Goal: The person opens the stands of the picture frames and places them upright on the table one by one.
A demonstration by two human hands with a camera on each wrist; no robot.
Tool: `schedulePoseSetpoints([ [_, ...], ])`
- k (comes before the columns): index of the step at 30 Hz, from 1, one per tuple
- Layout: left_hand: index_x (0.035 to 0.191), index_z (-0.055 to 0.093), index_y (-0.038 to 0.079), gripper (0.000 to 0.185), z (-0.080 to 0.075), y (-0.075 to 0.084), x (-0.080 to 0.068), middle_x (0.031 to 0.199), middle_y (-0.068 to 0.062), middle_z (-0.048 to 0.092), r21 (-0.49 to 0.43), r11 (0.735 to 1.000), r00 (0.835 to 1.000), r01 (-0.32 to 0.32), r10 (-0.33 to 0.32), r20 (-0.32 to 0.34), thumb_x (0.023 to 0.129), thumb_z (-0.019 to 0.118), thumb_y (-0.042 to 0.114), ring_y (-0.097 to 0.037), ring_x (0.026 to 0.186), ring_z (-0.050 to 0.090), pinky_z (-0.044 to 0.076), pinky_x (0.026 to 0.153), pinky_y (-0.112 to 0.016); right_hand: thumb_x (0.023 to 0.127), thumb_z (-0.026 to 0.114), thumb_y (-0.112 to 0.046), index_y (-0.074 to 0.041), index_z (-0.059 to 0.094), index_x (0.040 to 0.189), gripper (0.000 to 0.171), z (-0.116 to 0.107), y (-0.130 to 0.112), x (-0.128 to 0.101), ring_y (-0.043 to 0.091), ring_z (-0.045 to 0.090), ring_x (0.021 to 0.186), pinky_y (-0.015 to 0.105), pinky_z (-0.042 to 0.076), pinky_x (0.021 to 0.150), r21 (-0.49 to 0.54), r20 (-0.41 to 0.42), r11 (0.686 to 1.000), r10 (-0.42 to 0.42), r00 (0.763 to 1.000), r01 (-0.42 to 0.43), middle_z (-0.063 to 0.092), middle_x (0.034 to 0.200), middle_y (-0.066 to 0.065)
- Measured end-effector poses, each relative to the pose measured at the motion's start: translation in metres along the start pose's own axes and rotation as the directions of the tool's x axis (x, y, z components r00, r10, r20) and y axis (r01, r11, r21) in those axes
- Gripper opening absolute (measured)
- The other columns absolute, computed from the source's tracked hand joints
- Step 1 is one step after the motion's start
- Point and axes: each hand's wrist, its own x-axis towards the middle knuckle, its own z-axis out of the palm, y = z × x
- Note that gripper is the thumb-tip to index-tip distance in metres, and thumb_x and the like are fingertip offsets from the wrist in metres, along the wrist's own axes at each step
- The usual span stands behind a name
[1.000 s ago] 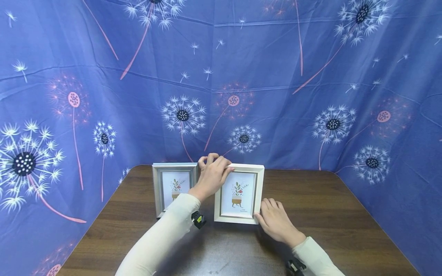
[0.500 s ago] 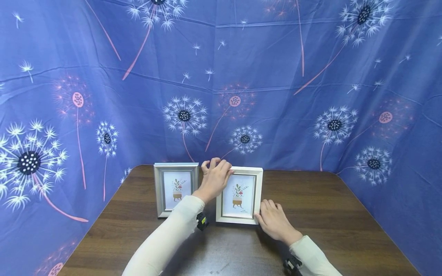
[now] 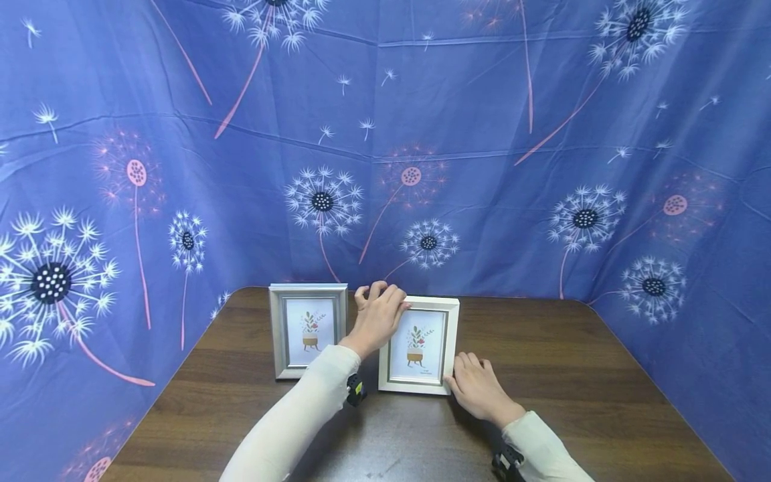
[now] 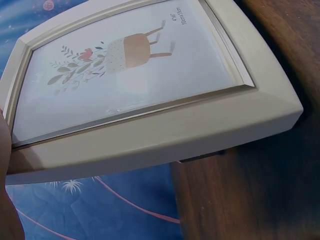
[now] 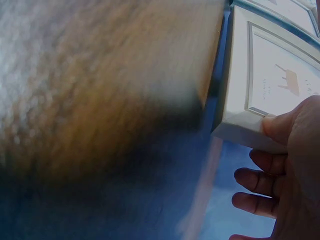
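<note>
A white picture frame (image 3: 454, 341) stands on the table, showing a drawing of a potted plant with legs. My left hand (image 3: 379, 318) holds its top left corner, fingers bent over the upper edge. At the lower right corner, my right hand (image 3: 480, 388) grips the side. The right wrist view shows that thumb (image 5: 280, 126) pressed on the front border, the fingers curled beside the edge. To the left stands a silver-grey picture frame (image 3: 279, 335) with a similar drawing, partly hidden by my left sleeve. Up close in the left wrist view is the white frame's border (image 4: 165, 127).
Both frames stand on a dark brown wooden table (image 3: 572, 375). Blue cloth (image 3: 494, 221) printed with dandelions hangs behind it and along both sides. Each wrist carries a small black camera, such as the one on the left (image 3: 356, 389).
The white frame's top edge has dropped slightly in the head view, and its bottom edge sits a little lower. Both hands keep their places on it. The grey frame stays put.
</note>
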Motion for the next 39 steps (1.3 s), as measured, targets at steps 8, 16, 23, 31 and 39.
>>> schedulePoseSetpoints([
  [8, 0.097, 0.057, 0.017, 0.017, 0.0045, 0.0030, -0.0010, 0.094, 0.004, 0.057, 0.008, 1.000, 1.000, -0.008, 0.008, -0.028, 0.102, 0.050, 0.032, -0.026, 0.112, 0.047, 0.023, 0.096, -0.057, 0.096, 0.061, -0.022, 0.000, 0.054, 0.097, 0.023, -0.0004, 0.0001, 0.0006, 0.032, 0.052, 0.095, 0.053, 0.041, 0.078, 0.024, 0.025, 0.999, 0.023, 0.999, -0.024, 0.052, 0.091, 0.012],
  [16, 0.099, 0.057, 0.017, 0.025, 0.0036, 0.0034, -0.0038, 0.095, 0.004, 0.057, 0.004, 1.000, 1.000, -0.013, 0.013, -0.023, 0.106, 0.042, 0.036, -0.025, 0.113, 0.045, 0.022, 0.096, -0.057, 0.096, 0.061, -0.023, 0.001, 0.056, 0.100, 0.025, -0.0010, -0.0012, -0.0014, 0.033, 0.052, 0.099, 0.055, 0.039, 0.081, 0.054, 0.042, 0.997, 0.046, 0.998, -0.048, 0.054, 0.096, 0.014],
  [23, 0.101, 0.057, 0.017, 0.038, 0.0019, 0.0020, -0.0051, 0.097, 0.004, 0.057, 0.023, 0.999, 0.999, -0.034, 0.035, -0.037, 0.109, 0.027, 0.040, -0.024, 0.112, 0.045, 0.021, 0.096, -0.057, 0.096, 0.061, -0.024, -0.001, 0.055, 0.099, 0.025, -0.0016, -0.0007, 0.0002, 0.032, 0.052, 0.096, 0.055, 0.040, 0.080, 0.080, 0.044, 0.995, 0.051, 0.998, -0.054, 0.053, 0.092, 0.011],
  [31, 0.104, 0.060, 0.016, 0.026, 0.0035, 0.0010, -0.0076, 0.101, 0.003, 0.061, 0.010, 0.999, 0.994, -0.039, 0.040, -0.097, 0.106, 0.043, 0.035, -0.025, 0.112, 0.047, 0.021, 0.095, -0.057, 0.098, 0.059, -0.034, -0.004, 0.055, 0.100, 0.031, -0.0042, 0.0009, 0.0019, 0.031, 0.052, 0.097, 0.057, 0.040, 0.086, 0.111, 0.072, 0.990, 0.081, 0.994, -0.089, 0.054, 0.094, 0.009],
  [39, 0.115, 0.063, 0.014, 0.035, 0.0005, -0.0022, -0.0071, 0.113, 0.002, 0.063, -0.017, 0.999, 0.992, -0.029, 0.026, -0.119, 0.107, 0.040, 0.040, -0.025, 0.117, 0.046, 0.021, 0.095, -0.057, 0.097, 0.061, -0.037, -0.005, 0.056, 0.103, 0.033, -0.0065, 0.0043, 0.0023, 0.030, 0.052, 0.095, 0.056, 0.041, 0.083, 0.112, 0.028, 0.990, 0.083, 0.996, -0.086, 0.054, 0.095, 0.007],
])
